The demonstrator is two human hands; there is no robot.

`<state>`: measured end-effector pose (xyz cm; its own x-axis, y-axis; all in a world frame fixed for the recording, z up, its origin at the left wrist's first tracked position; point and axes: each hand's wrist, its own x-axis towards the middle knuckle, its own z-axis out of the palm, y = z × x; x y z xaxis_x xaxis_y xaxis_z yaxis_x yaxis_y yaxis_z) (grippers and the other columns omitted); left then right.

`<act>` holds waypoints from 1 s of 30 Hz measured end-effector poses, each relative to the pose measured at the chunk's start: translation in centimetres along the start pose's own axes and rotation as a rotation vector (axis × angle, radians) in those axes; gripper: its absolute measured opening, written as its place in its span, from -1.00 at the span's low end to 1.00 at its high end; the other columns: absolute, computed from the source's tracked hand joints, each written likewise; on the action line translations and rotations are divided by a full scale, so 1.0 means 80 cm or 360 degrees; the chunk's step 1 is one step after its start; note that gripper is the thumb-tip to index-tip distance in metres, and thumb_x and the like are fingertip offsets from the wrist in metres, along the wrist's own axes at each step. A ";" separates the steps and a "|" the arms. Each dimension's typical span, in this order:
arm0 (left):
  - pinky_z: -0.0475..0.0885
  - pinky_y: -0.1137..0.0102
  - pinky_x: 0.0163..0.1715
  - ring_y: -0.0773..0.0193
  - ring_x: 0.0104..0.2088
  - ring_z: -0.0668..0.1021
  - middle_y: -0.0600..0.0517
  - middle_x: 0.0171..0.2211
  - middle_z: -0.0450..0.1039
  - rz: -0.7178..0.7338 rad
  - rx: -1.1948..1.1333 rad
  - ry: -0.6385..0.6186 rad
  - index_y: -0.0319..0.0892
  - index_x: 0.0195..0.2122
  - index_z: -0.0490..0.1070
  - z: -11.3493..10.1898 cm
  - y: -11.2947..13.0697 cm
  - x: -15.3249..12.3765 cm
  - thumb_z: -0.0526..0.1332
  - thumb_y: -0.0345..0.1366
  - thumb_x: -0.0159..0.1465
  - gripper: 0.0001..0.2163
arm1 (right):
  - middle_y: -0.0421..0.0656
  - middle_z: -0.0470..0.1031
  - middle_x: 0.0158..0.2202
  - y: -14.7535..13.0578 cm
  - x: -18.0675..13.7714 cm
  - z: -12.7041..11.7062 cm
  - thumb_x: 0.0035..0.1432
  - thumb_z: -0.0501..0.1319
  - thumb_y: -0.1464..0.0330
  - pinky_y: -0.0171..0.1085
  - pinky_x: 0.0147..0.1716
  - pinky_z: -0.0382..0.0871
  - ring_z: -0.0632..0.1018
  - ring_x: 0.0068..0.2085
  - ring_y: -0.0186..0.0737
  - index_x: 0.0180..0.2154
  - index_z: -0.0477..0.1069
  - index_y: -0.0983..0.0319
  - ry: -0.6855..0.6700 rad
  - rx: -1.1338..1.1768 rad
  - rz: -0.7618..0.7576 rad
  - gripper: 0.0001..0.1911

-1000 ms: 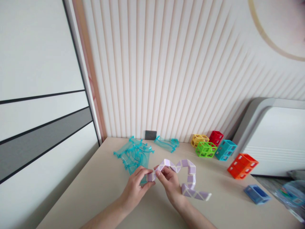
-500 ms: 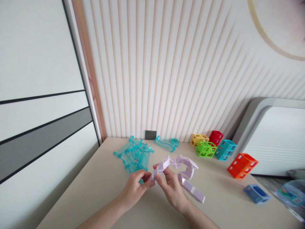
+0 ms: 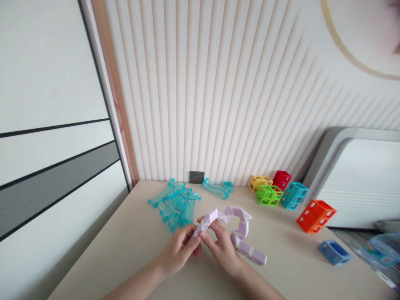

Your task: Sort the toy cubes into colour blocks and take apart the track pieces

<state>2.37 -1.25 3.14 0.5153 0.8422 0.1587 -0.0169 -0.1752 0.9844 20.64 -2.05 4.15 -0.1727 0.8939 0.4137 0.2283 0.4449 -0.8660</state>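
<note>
A lilac and white snake puzzle (image 3: 242, 228), made of linked wedge segments, is held above the table and bends in a curve to the right. My left hand (image 3: 179, 249) is closed on its lower left end, thumb on top. Just beside it, my right hand (image 3: 222, 248) pinches the same stretch, with its thumb in front and fingers behind. The far end of the snake hangs free to the right of my right wrist. The segments between my fingers are partly hidden.
Translucent teal track pieces (image 3: 178, 206) lie in a pile behind my hands, and another teal piece (image 3: 217, 188) lies near the wall. At the right stand yellow, red, green (image 3: 268, 195), teal and orange (image 3: 316, 216) open-frame blocks, plus a blue block (image 3: 335, 251) near the table's edge.
The snake puzzle has shifted slightly left and its curved part has turned a little. My left hand has slid closer along the end, with its fingers curled further round it.
</note>
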 end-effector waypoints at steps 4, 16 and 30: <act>0.40 0.42 -0.42 0.32 -0.50 0.53 0.07 -0.44 0.45 -0.0060 -0.0269 -0.0006 -0.21 -0.21 0.36 0.003 0.002 0.002 0.12 0.05 0.40 -0.63 | -0.07 0.60 -0.04 0.016 0.001 0.003 0.34 0.16 0.08 -0.14 0.09 0.39 0.55 0.05 -0.02 -0.07 0.58 0.11 0.0139 0.0033 0.0039 -0.66; 0.43 0.39 -0.30 0.28 -0.36 0.57 -0.02 -0.30 0.51 -0.0050 -0.0145 -0.0178 -0.20 -0.11 0.34 0.004 0.002 -0.001 0.14 0.05 0.39 -0.64 | -0.08 0.59 -0.32 -0.002 0.011 0.003 0.22 0.20 -0.10 -0.22 -0.38 0.51 0.59 -0.33 -0.12 -0.17 0.57 0.24 0.0274 0.0891 0.0510 -0.46; 0.43 0.43 -0.44 0.24 -0.44 0.59 -0.05 -0.33 0.56 0.0179 0.0491 0.0070 -0.16 -0.02 0.42 0.006 -0.001 -0.008 0.07 -0.03 0.43 -0.67 | -0.18 0.50 -0.54 -0.022 0.011 0.007 0.17 0.25 -0.10 -0.27 -0.39 0.44 0.47 -0.49 -0.24 -0.46 0.58 0.23 -0.0086 0.0727 0.0357 -0.47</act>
<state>2.47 -2.03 2.92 0.4876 0.8288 0.2747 0.1921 -0.4087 0.8922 19.53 -2.10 5.85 -0.2196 0.9552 0.1986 -0.1745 0.1619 -0.9713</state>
